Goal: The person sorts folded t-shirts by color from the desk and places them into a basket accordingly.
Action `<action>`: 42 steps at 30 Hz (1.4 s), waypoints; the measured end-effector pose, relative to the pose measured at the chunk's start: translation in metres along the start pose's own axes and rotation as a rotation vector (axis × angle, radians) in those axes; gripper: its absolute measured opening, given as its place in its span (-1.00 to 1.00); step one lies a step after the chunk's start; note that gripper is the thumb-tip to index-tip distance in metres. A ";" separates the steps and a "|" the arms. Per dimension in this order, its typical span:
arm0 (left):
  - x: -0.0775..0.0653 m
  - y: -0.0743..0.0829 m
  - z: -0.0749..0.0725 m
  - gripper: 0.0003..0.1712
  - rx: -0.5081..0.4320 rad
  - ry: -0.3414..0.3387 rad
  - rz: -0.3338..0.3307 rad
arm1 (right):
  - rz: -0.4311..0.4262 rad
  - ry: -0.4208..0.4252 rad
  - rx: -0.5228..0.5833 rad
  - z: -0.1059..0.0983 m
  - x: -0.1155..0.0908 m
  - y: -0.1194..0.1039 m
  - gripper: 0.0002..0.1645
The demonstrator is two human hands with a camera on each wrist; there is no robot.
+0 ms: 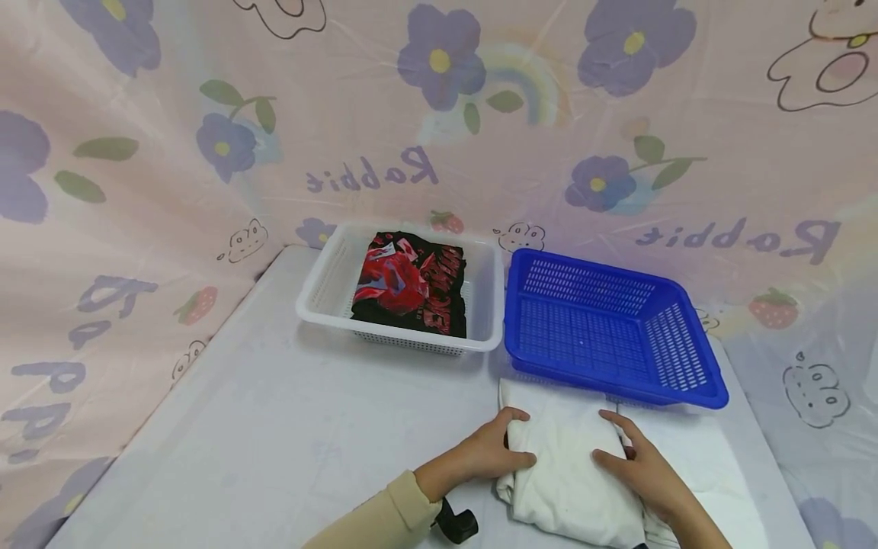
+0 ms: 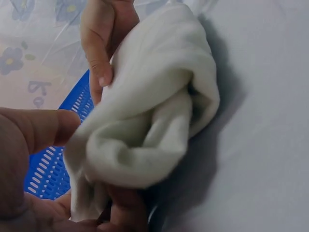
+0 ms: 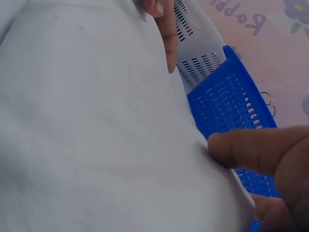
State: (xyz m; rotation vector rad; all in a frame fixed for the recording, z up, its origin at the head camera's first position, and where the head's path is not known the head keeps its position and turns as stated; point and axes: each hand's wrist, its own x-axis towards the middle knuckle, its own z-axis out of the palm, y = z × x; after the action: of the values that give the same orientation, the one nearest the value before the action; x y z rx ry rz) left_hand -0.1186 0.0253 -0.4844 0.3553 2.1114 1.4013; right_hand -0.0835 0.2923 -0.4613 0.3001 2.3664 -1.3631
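Observation:
A folded white garment [image 1: 565, 465], thick and soft, is held between both hands in front of the blue basket [image 1: 583, 328]. My left hand [image 1: 487, 450] grips its left side, thumb on top and fingers beneath, as the left wrist view shows with the rolled folds of the cloth [image 2: 145, 106]. On the opposite side my right hand [image 1: 645, 465] pinches the edge, its thumb [image 3: 241, 147] on the upper face and other fingers partly hidden under the cloth. The garment's exact kind cannot be told.
Left of the blue basket stands a white basket [image 1: 322, 313] holding a folded black T-shirt [image 1: 411, 286] with a red print. Another white cloth [image 1: 700, 465] lies by the right forearm. A black object [image 1: 458, 524] sits at the left wrist. Patterned curtains [image 1: 521, 168] enclose the table.

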 end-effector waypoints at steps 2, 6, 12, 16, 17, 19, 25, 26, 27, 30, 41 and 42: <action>0.001 0.000 0.002 -0.37 0.007 0.005 0.003 | -0.013 -0.008 0.000 -0.002 0.000 -0.001 -0.07; 0.001 0.003 0.004 -0.36 0.001 0.007 0.011 | -0.040 -0.007 -0.041 -0.005 0.000 -0.004 -0.06; 0.001 0.005 0.005 -0.38 0.018 0.018 0.001 | -0.089 0.021 -0.179 -0.007 0.002 0.000 -0.08; 0.001 0.006 0.005 -0.39 0.041 0.031 -0.004 | -0.122 0.021 -0.176 -0.007 0.002 0.003 -0.10; 0.001 0.006 0.005 -0.39 0.049 0.034 -0.005 | -0.138 0.021 -0.174 -0.007 0.002 0.004 -0.10; 0.001 0.007 0.006 -0.39 0.063 0.040 -0.008 | -0.165 0.015 -0.167 -0.007 0.002 0.005 -0.11; 0.000 0.007 0.007 -0.39 0.096 0.051 -0.002 | -0.206 -0.001 -0.153 -0.003 0.003 0.008 -0.09; 0.000 0.007 0.007 -0.39 0.103 0.052 0.001 | -0.203 -0.006 -0.143 -0.002 0.004 0.009 -0.08; 0.000 0.006 0.007 -0.39 0.109 0.054 0.005 | -0.201 -0.015 -0.123 -0.002 0.005 0.010 -0.07; 0.001 0.006 0.007 -0.36 0.132 0.057 0.027 | -0.201 -0.021 -0.110 0.001 0.008 0.013 -0.09; 0.001 0.005 0.008 -0.27 0.159 0.053 0.039 | -0.237 0.008 -0.205 0.004 0.006 0.011 -0.16; 0.001 0.004 0.008 -0.27 0.158 0.057 0.040 | -0.239 0.006 -0.200 0.005 0.006 0.011 -0.16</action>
State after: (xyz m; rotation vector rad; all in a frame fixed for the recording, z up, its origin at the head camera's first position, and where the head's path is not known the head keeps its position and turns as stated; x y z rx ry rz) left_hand -0.1148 0.0337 -0.4829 0.4269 2.2801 1.2839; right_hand -0.0836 0.2938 -0.4745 -0.0366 2.5841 -1.2089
